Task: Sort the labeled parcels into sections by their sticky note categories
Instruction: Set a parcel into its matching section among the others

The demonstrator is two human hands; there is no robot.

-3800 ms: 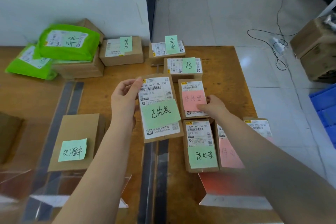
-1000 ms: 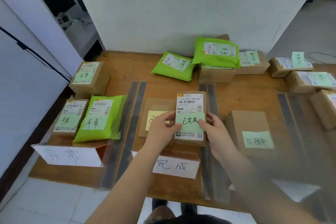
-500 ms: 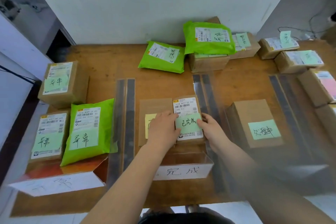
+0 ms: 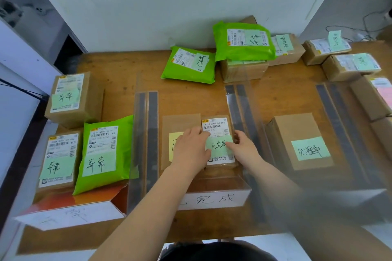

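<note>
A small brown parcel point(image 4: 216, 126) with a white shipping label and a green sticky note point(image 4: 219, 144) lies flat in the middle section of the wooden table point(image 4: 118, 70). My left hand point(image 4: 192, 148) grips its left edge, and my right hand point(image 4: 244, 148) pinches its right edge with the thumb on the note. Just left of it lies a flat brown parcel point(image 4: 180, 122) with a yellow note, partly hidden by my left hand. A white section sign point(image 4: 214, 199) stands in front of them.
Clear dividers with dark strips point(image 4: 148, 133) point(image 4: 241, 108) point(image 4: 339, 123) split the table. The left section holds two boxes point(image 4: 74, 97) point(image 4: 59, 159) and a green bag point(image 4: 104, 154). A box point(image 4: 301, 142) fills the right section. Green bags point(image 4: 188, 64) point(image 4: 244, 41) and several boxes point(image 4: 352, 65) sit at the back.
Both hands carried the green-note parcel from the right side of the table and lowered it into the middle section beside the yellow-note parcel. The camera view swung left.
</note>
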